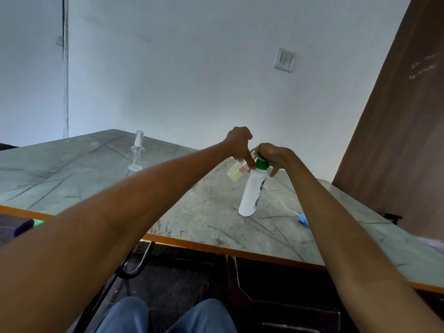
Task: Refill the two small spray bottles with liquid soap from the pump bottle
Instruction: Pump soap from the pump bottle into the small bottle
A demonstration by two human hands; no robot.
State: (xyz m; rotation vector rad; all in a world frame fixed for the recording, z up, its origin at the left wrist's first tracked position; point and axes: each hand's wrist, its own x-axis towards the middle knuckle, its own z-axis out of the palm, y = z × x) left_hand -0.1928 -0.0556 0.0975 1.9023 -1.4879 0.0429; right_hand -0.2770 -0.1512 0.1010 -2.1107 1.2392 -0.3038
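Observation:
A white pump bottle point(251, 193) with a green pump head point(261, 163) stands on the marbled table point(96, 179). My right hand point(274, 157) is curled over the green pump head from above. My left hand point(239, 145) holds a small clear spray bottle point(236, 173), tilted, its open neck up against the pump's nozzle; pale yellow liquid sits in its lower end and a red-edged label shows on its side. A second small clear spray bottle point(137, 150) stands upright far left on the table, with its spray top on.
A small blue spray cap with a white tube point(303, 218) lies on the table right of the pump bottle. A brown wooden panel point(394, 131) rises at the right. The table's orange front edge point(216, 247) runs above my knees.

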